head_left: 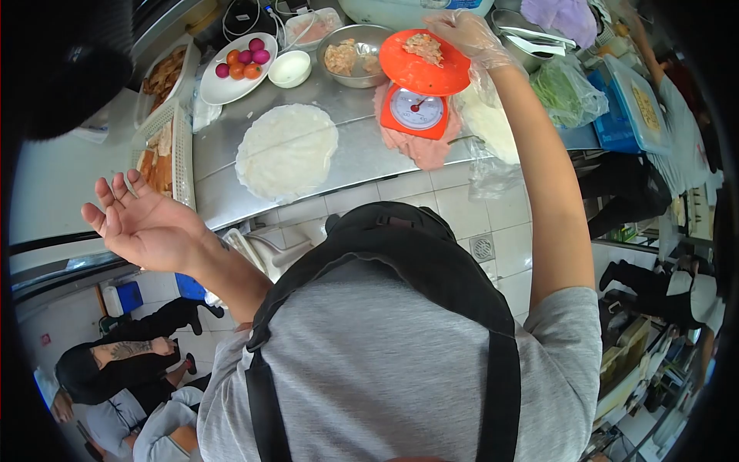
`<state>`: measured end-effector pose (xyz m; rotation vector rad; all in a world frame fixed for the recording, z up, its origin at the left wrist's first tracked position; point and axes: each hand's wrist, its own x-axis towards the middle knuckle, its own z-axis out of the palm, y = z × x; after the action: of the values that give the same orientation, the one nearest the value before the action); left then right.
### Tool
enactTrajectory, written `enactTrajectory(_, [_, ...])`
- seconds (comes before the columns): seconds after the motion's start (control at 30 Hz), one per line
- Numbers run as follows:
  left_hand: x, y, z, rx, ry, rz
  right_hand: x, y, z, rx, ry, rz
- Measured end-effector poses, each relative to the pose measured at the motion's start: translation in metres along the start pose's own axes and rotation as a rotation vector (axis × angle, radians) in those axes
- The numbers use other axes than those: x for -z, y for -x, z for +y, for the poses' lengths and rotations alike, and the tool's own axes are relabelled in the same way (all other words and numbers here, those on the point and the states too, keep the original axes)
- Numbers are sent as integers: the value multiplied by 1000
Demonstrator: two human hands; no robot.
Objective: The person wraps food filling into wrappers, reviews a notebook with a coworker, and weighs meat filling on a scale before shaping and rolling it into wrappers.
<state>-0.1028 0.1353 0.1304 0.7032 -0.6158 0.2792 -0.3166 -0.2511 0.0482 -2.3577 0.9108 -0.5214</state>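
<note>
My left hand (150, 223) is bare, palm up with its fingers apart, near the tray at the left, and holds nothing. My right hand (466, 37), in a clear plastic glove, is at the upper right edge of the orange pan (408, 75); its fingertips are hard to make out. A lump of minced filling (423, 48) lies in that pan, on top of the orange scale (416, 108). Under the scale is a pink cloth (431, 150). A round white wrapper sheet (286, 152) lies flat on the steel table (215, 162). More filling sits in the metal bowl (356, 40).
An oval plate (215, 91) of red and orange balls and a small white bowl (290, 69) stand at the back left. White baskets (183, 146) line the left edge. Bagged greens (562, 92) and a blue box (604, 115) are at right. Other people are lower left and far right.
</note>
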Motion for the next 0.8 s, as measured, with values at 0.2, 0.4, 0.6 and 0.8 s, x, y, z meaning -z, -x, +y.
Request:
enactTrajectory(0.2, [0, 3, -1, 4, 11, -3, -4, 1, 7, -4, -19, 9])
enactTrajectory(0.4, [-1, 4, 2, 15, 20, 10, -7, 1, 4, 1, -70, 6])
enactTrajectory(0.6, [11, -1, -2, 4, -3, 12, -10, 1, -1, 7, -76, -18])
enactTrajectory(0.8, [16, -11, -4, 33, 15, 26, -15, 4, -8, 6, -14, 18])
